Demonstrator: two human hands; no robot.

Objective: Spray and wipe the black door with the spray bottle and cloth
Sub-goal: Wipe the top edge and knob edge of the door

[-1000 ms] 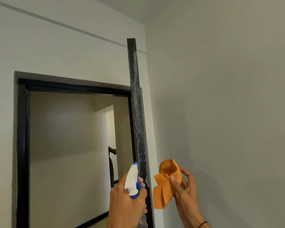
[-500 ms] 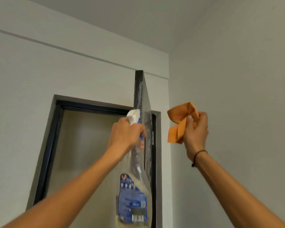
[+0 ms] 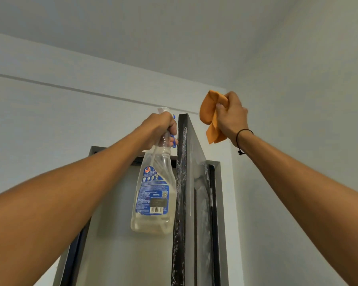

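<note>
Two bare forearms reach up and away from the camera, one from each lower corner. The left hand (image 3: 159, 129) is raised beside the top of the door (image 3: 181, 182), its fingers (image 3: 172, 129) curled round the neck and blue trigger of the spray bottle (image 3: 155, 190), which hangs upright below the fist. The bottle is clear, with pale liquid filling its lower part and a blue label with a barcode on its side; its white nozzle pokes out above the hand, just left of the door's top corner. The bottle's right side lies just beside the door's edge; contact cannot be told. The right hand (image 3: 232, 118), with a thin black cord (image 3: 243, 139) around the wrist, is lifted slightly higher, to the right of the door's top. Its fingers are closed on a bunched orange cloth (image 3: 210, 114), whose folds stick out above and below the fist; the cloth is near the door's top corner but apart from it. The door stands ajar, edge-on to the camera, a narrow black strip with wet streaks and droplets running down it, and a pale smeared face to its right. Behind it are the dark door frame (image 3: 214, 203), the white wall (image 3: 50, 112) with a horizontal groove, and the ceiling (image 3: 174, 38).
</note>
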